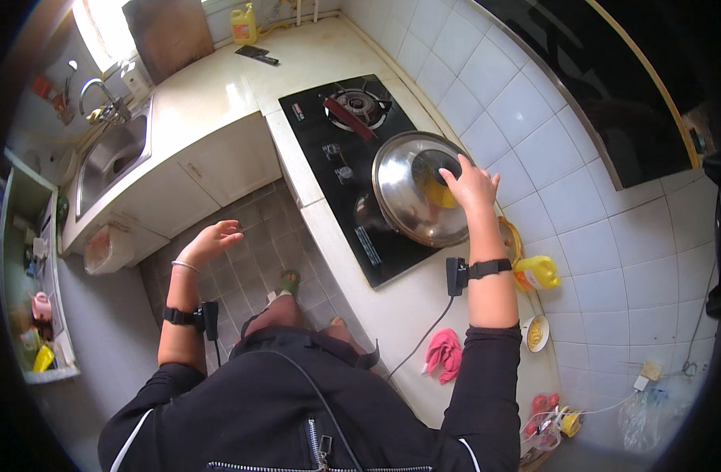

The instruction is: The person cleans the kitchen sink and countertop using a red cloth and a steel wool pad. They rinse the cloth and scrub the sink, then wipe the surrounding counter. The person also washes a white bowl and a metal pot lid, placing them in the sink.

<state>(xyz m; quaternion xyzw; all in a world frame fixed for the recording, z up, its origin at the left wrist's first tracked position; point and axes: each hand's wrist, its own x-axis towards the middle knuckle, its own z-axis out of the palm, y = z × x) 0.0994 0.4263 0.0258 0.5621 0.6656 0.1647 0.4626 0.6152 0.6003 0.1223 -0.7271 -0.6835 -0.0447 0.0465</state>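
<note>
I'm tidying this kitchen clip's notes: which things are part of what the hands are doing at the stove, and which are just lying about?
In use:
right hand, on the lid
round shiny metal lid
black glass gas hob

Lying about:
pink crumpled cloth
yellow plastic oil bottle
small white bowl
yellow jug by the window
steel sink
left hand, held free over the floor

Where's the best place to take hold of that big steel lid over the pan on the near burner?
Probably at its centre knob, coming straight down from above. The steel lid is a wide, shallow dome over the pan, and its smooth rim gives the fingers little to pinch. The right hand already rests on top near the middle, hiding the knob. The left hand hangs free over the floor.
</note>
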